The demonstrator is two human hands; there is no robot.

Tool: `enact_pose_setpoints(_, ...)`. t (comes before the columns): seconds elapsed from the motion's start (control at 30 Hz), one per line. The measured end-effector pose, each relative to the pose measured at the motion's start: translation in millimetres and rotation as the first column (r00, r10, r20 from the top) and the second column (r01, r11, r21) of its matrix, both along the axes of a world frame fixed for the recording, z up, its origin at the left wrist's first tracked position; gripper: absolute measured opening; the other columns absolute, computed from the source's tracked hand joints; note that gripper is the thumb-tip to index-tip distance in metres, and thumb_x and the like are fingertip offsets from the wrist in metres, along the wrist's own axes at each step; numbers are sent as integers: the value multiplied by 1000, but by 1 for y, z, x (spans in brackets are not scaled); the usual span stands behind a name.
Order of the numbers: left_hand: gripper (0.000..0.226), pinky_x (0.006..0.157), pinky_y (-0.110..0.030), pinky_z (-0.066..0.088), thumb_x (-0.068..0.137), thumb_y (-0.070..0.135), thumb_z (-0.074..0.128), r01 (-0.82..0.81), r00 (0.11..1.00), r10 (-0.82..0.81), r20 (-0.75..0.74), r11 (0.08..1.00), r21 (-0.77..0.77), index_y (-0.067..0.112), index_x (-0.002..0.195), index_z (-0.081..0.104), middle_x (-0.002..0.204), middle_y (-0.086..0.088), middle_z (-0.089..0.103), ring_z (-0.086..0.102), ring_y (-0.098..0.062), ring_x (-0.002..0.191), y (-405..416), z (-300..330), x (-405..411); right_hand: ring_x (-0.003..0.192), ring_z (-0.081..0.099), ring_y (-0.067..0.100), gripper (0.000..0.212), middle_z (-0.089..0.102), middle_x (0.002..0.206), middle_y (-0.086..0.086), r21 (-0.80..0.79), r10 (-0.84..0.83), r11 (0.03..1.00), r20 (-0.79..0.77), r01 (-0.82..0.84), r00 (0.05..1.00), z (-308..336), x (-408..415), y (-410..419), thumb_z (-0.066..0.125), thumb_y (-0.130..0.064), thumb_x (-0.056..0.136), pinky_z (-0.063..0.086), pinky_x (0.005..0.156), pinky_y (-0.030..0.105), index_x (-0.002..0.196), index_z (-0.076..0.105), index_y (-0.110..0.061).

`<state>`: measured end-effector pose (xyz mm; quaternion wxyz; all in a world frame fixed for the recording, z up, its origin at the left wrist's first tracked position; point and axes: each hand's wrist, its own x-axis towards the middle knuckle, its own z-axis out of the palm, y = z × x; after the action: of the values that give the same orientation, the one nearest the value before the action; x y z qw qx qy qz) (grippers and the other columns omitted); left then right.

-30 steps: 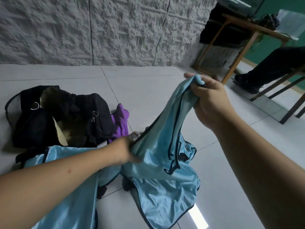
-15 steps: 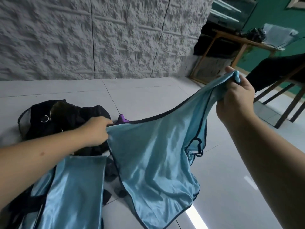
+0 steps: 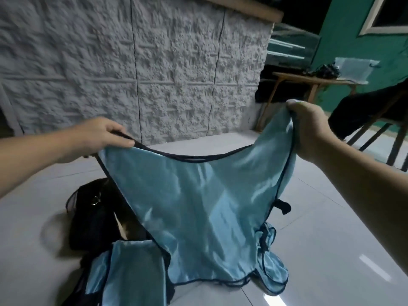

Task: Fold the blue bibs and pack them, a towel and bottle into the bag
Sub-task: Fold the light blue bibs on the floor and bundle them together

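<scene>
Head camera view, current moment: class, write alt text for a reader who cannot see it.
Two hands hold a shiny blue bib spread by its top corners above a tiled floor, the left hand and right hand each gripping a corner. Behind it lie a black bag and another blue bib.

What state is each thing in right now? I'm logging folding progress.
held blue bib: unfolded, spread between both hands, lower edge on the floor
left hand: pinches the bib's top edge
right hand: grips the other corner
second blue bib: lying on the floor
black bag: open
</scene>
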<state>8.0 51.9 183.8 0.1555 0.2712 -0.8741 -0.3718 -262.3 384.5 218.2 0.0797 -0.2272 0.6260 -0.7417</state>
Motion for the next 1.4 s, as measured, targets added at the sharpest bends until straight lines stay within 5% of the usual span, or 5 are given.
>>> enact_pose_setpoints(0.23,12,58,-26,55,85,1,75,-101,988,107,-109,993,60,7,94,79,81,-10,77,74,-21,71,-13,46,30,73,64,22,26,69,80,7,550,210,835,-253,-38,944,25,17,-6,72,13,81,56,70,31,89,74,-12)
enact_pose_setpoints(0.47,96,99,-51,55,14,64,97,-105,964,141,-224,981,165,8,90,81,94,-17,79,76,-36,92,-20,74,55,66,66,16,52,75,78,7,369,72,929,-216,13,974,24,13,-15,44,24,90,54,64,20,78,80,-12)
enact_pose_setpoints(0.77,98,96,-53,54,37,68,93,-89,969,114,-219,989,119,-1,103,74,97,-23,77,75,-42,93,1,98,70,74,65,28,19,74,86,19,383,-148,879,-347,284,926,53,20,-19,62,3,92,62,78,53,89,79,-6)
enact_pose_setpoints(0.97,33,55,-31,55,88,28,79,-142,968,192,-162,950,278,-1,99,68,72,-17,70,67,-27,58,42,100,31,66,52,25,32,53,72,14,475,-56,861,-264,180,963,55,50,-52,58,-8,67,43,60,42,92,64,11)
enact_pose_setpoints(1.4,48,43,-20,40,101,41,60,-15,985,46,-167,983,183,8,68,52,60,-8,53,51,-19,48,111,68,-26,70,75,42,18,73,81,30,445,257,870,-38,-214,966,41,158,-105,54,6,87,62,67,61,94,70,12)
